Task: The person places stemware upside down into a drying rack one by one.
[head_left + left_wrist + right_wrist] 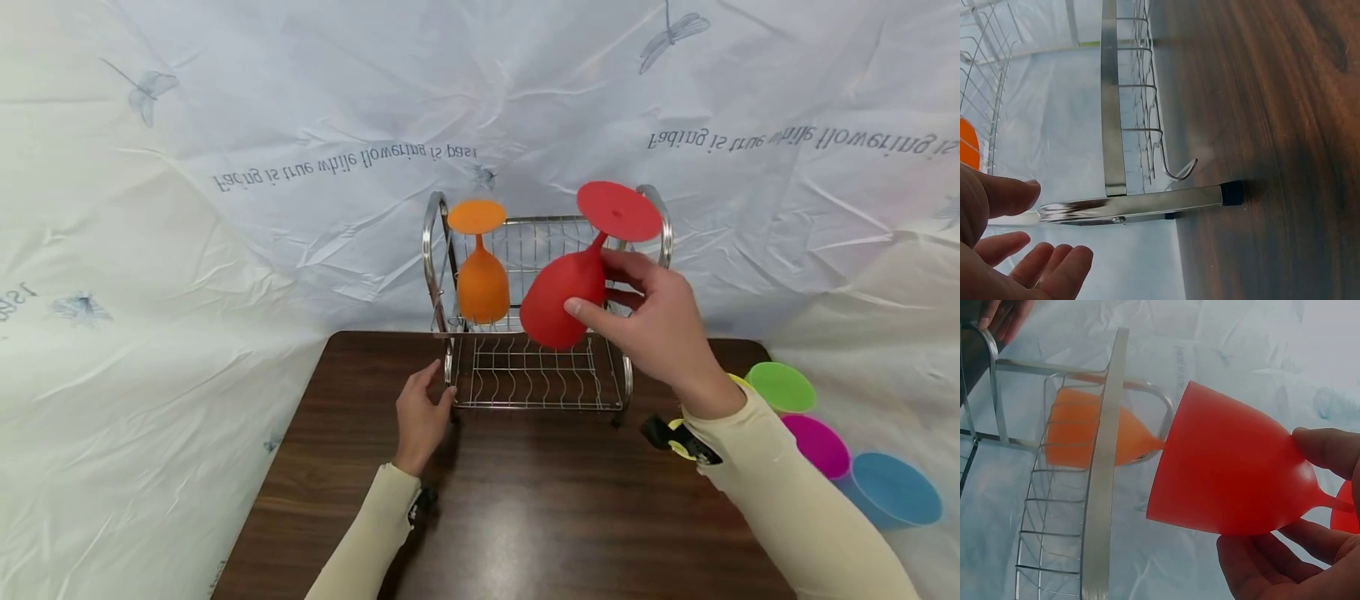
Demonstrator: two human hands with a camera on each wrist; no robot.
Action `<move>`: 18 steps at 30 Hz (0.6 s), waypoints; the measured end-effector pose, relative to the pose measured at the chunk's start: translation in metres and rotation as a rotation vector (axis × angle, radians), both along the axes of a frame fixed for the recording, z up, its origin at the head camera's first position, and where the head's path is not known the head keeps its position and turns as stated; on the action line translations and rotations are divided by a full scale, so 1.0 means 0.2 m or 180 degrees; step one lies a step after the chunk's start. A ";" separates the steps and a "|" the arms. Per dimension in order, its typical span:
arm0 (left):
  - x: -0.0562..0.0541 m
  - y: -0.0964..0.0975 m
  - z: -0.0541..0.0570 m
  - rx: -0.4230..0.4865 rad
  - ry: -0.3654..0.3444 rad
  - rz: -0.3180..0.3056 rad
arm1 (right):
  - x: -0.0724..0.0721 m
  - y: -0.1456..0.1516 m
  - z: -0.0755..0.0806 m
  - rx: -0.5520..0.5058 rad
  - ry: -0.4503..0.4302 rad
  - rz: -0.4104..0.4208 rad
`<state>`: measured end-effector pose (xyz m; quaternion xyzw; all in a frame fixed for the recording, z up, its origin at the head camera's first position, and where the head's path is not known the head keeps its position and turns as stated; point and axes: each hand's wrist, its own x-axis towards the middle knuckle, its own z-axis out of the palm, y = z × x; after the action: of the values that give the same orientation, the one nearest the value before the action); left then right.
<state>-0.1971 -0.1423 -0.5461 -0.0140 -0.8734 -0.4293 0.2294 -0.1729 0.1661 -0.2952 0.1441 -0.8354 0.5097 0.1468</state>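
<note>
My right hand (656,321) grips a red plastic goblet (562,300) by its bowl, thumb on one side and fingers on the other. The goblet is upside down and tilted, its foot up, in front of the upper tier of a metal dish rack (536,407). In the right wrist view the red goblet (1235,469) has its rim towards the rack. An orange goblet (483,287) stands inverted at the left of the upper tier. Beside the rack's left post, my left hand (423,417) holds its thumb and fingers apart around the frame (1079,211).
Several cups stand at the table's right: a green cup (782,387), a magenta cup (819,446) and a blue cup (896,492), with yellow ones partly hidden by the right arm. Printed white sheeting (337,250) hangs behind the dark wooden table (540,517).
</note>
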 end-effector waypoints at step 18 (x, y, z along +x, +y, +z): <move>-0.07 0.02 -0.02 -0.0052 -0.0026 -0.0052 | -0.43 -0.10 -0.06 0.0503 -0.0644 -0.0126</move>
<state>-0.2116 -0.1376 -0.5494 -0.0212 -0.8777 -0.4241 0.2222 -0.2581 0.1461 -0.3062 0.0866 -0.8862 0.4513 0.0599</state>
